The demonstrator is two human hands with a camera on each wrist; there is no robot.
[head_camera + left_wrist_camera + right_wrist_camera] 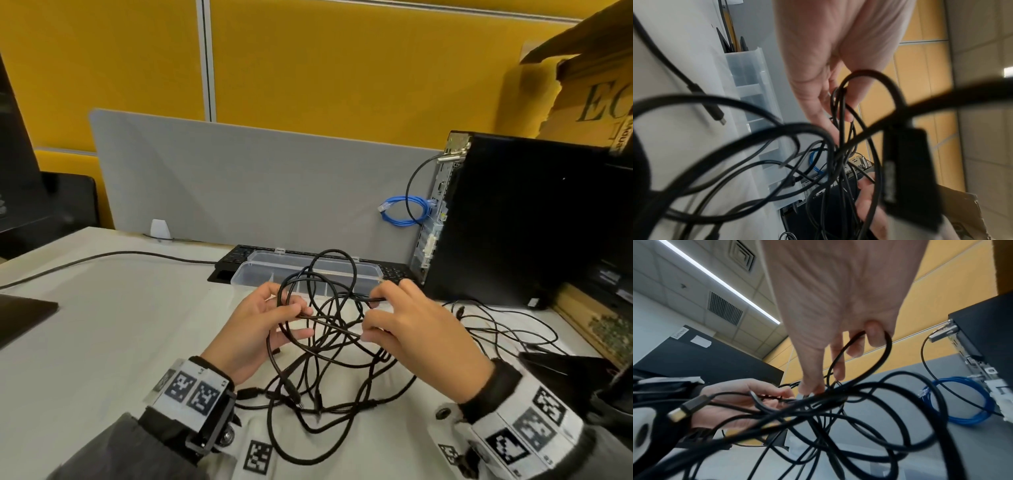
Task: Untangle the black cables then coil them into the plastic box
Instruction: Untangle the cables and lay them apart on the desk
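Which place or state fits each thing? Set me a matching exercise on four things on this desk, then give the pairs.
Things:
1. tangled black cables
2. clear plastic compartment box
3. coiled blue network cable
4. black desktop computer tower

Places or states:
A. hangs behind the tower, by the grey divider
B. stands upright at the desk's right
C. held up between the left hand and right hand
D. lies open, no cable inside, in front of the keyboard

Pairs: 1-C, 2-D, 3-A, 4-B
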